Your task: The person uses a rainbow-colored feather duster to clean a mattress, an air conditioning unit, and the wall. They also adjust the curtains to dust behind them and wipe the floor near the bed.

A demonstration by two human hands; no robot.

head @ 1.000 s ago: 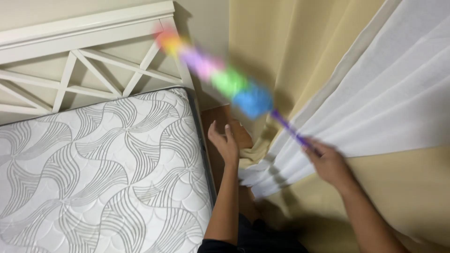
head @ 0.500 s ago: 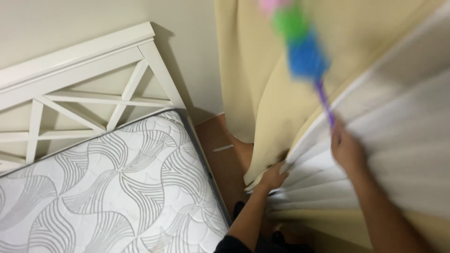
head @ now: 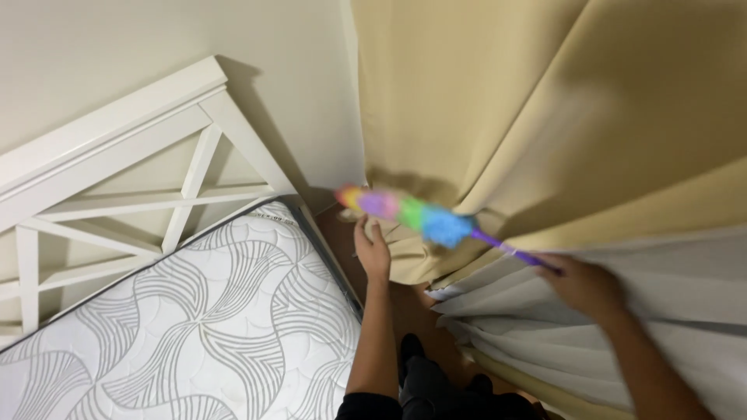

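Fingers of the right hand [head: 583, 284] are wrapped round the thin purple handle of a fluffy rainbow-coloured duster [head: 408, 211], whose blurred head lies against the lower folds of the heavy beige fabric curtain [head: 560, 132], just left of that hand. Held out at arm's length like this, the fluff looks to be brushing the cloth where it bunches near the floor. The left hand [head: 372, 250] reaches forward below the duster, fingers loosely together and touching the curtain's bottom edge, seemingly to steady or lift the folds; whether it actually pinches the fabric I cannot tell. Right of the curtain's hem hangs a paler white pleated lining [head: 622, 342], gathered under the right forearm. Left of the curtain stands a plain cream wall [head: 117, 54], and against it a white wooden bed headboard with crossed slats [head: 132, 155]. Below that lies a bare white quilted mattress with grey wavy stitching [head: 194, 327]. Between mattress and curtain runs a narrow strip of brown floor [head: 408, 311].
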